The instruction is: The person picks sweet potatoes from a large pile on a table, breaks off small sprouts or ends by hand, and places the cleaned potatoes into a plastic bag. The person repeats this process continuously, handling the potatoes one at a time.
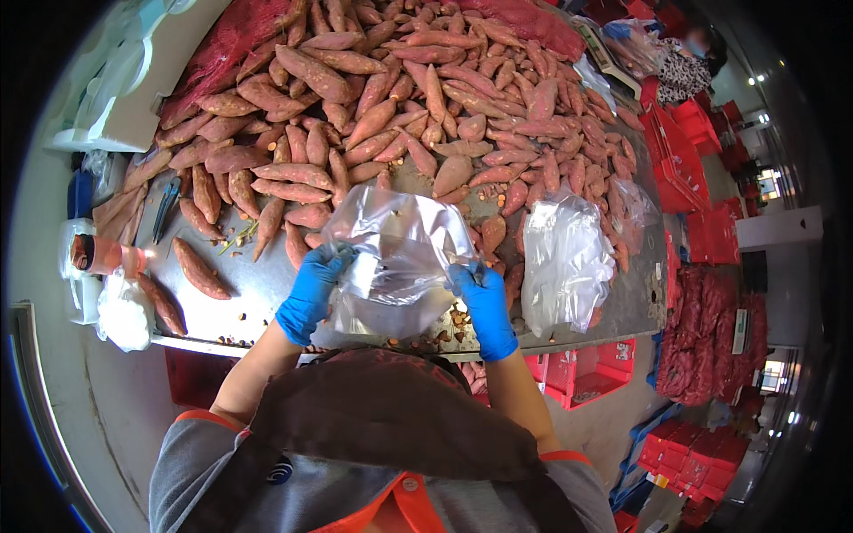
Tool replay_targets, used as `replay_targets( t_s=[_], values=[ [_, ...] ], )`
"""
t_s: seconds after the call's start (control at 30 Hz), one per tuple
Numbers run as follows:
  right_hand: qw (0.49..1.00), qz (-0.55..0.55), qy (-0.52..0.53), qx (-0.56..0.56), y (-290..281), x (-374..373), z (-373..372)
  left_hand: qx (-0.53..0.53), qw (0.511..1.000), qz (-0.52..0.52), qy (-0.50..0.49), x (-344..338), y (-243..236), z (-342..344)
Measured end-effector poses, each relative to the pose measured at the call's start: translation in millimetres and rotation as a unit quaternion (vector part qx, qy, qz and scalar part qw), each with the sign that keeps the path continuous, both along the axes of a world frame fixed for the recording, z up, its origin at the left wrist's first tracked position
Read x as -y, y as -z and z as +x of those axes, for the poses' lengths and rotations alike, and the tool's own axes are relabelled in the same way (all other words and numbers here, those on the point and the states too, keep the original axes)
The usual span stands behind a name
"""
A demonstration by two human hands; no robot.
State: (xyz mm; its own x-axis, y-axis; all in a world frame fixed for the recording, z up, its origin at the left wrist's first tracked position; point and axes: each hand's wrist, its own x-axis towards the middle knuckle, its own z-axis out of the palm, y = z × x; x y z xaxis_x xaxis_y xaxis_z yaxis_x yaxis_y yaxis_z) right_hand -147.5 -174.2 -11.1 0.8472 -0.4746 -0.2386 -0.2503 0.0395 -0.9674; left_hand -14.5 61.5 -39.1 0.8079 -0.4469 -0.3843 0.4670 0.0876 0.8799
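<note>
A clear plastic bag [400, 258] is stretched between my two blue-gloved hands above the near edge of the metal table. My left hand [318, 286] pinches its left side, and my right hand [480, 298] grips the right side. Behind the bag lies a large heap of sweet potatoes [373, 120], reddish and partly dusted with soil. To the right of my right hand rests a stack of clear plastic bags [567, 262]. Small cut bits of sweet potato [453, 329] are scattered under and around the held bag.
On the left are a dark knife-like tool [165, 210], a pink-lidded jar [111, 256] and a white plastic bag [124, 311]. Red crates [591, 369] stand below the table and along the right. Red mesh sacks [711, 329] are piled there. Another person [689, 67] is at the far right.
</note>
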Motion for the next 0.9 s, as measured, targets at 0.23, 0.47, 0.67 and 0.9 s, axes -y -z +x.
replay_targets(
  t_s=[0.23, 0.47, 0.67, 0.9],
  values=[
    [0.97, 0.234, 0.068, 0.011, -31.8, -11.4, -7.3, 0.148, 0.989, -0.011, -0.024, -18.3, -40.8, 11.3],
    [1.0, -0.015, -0.026, 0.009, -24.8, -30.0, 1.0, 0.353, 0.919, -0.022, 0.176, 49.6, -57.9, -41.0],
    [0.922, 0.309, 0.227, 0.055, 16.5, 71.3, -43.1, 0.415, 0.885, 0.19, 0.087, -5.3, -7.8, -5.3],
    [0.967, 0.131, 0.209, 0.057, -46.5, 52.6, -16.9, 0.351, 0.857, 0.274, 0.261, -36.5, -41.2, 6.6]
  ],
)
